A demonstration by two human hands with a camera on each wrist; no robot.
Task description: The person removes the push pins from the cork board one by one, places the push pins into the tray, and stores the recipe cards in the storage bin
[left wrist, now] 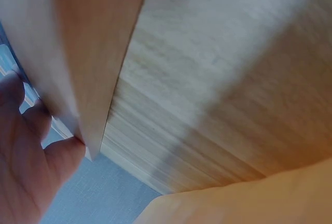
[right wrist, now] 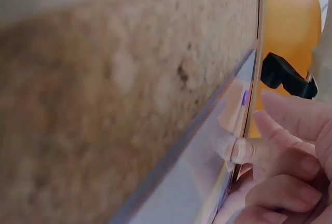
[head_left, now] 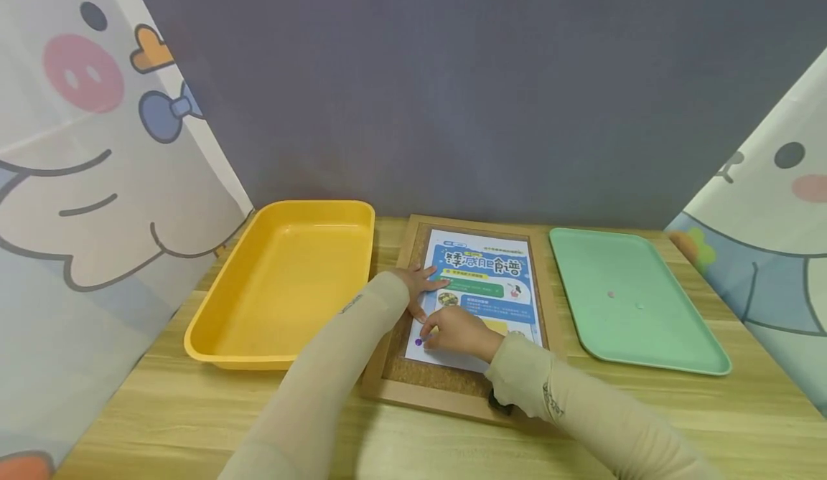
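Observation:
A printed sheet (head_left: 446, 358) with blue artwork lies on a wood-framed cork board (head_left: 439, 383). My left hand (head_left: 416, 286) rests on the sheet's left edge with its fingers spread. In the left wrist view, fingertips of the left hand (left wrist: 26, 146) reach over the board's frame (left wrist: 98, 58). At the sheet's lower left corner sits a small purple pushpin (head_left: 418, 342). My right hand (head_left: 457, 331) is right beside it, index finger and thumb bent toward the pin. The right wrist view shows the purple pushpin (right wrist: 245, 98) on the sheet, close to the right hand's fingertips.
Left of the board stands a deep yellow tray (head_left: 278, 354). A flat green tray (head_left: 646, 351) on the right carries a small pink piece (head_left: 611, 294) and a small pale piece (head_left: 640, 306). A grey partition (head_left: 452, 92) rises behind the wooden table (head_left: 148, 408).

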